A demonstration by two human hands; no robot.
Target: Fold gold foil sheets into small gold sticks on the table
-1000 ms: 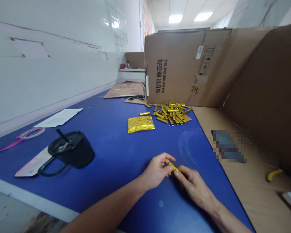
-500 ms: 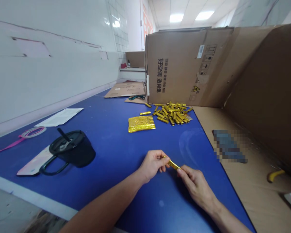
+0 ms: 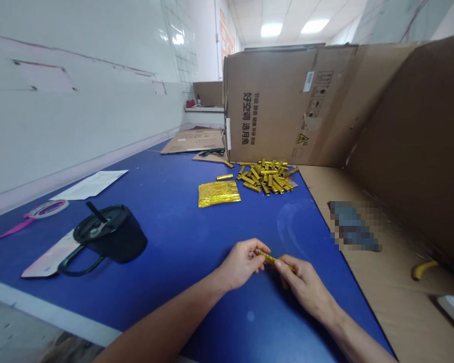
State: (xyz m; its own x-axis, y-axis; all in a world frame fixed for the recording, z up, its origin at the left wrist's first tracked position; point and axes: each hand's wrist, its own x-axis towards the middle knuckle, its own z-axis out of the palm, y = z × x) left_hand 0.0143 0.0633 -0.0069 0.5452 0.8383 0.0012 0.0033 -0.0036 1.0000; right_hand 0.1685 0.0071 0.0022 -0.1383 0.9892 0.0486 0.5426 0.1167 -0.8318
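Observation:
Above the near middle of the blue table (image 3: pixel 166 237), a thin gold foil roll (image 3: pixel 269 259) spans between my two hands. The thumb and fingers of my left hand (image 3: pixel 246 262) pinch its left end. My right hand (image 3: pixel 301 281) grips the other end, and its fingers cover part of the roll. Farther off lies a flat stack of gold foil sheets (image 3: pixel 219 194). Behind it and to the right is a loose heap of small gold foil rolls (image 3: pixel 269 177), with a single gold roll (image 3: pixel 224 177) lying apart at its left.
At the left stand a black lidded mug (image 3: pixel 115 234) with a straw, a pink-and-white tape roll (image 3: pixel 49 209) and a paper sheet (image 3: pixel 93 184). A big cardboard box (image 3: pixel 276 111) walls the back. On cardboard at the right lie a blurred-out flat object (image 3: pixel 353 226) and a banana (image 3: pixel 423 270).
My right hand has slid inward along the gold foil roll, closer to my left hand. The left hand has shifted slightly, and the whole view has moved a little.

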